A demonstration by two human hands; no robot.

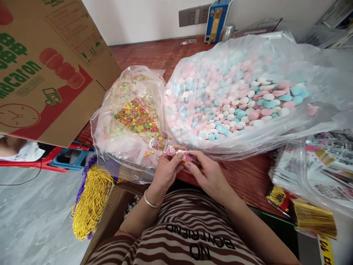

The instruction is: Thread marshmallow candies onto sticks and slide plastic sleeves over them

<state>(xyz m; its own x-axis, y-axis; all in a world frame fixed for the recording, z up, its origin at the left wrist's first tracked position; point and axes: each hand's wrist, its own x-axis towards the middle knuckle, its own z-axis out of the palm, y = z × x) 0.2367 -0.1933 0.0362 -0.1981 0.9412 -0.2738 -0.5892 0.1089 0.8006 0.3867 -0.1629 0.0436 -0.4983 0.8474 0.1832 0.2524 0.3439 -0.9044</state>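
Both my hands meet at the table's front edge around a small clear candy packet [163, 147] with printed labels. My left hand [165, 171], with a silver bangle on the wrist, is closed on the packet from below. My right hand [207, 173] pinches the packet's near end, where something pink shows between the fingertips. Just beyond the packet lies an open clear bag of small multicoloured ring candies [137, 117]. To its right a large clear bag of pink, blue and white round candies [242, 99] covers much of the table.
A macaron-printed cardboard box [46, 66] stands at the left. Gold and purple bead strings [92, 198] hang over a carton by my left knee. Printed bags [325, 165] and gold twist ties [314, 221] lie at the right. A blue box [216, 20] stands by the wall.
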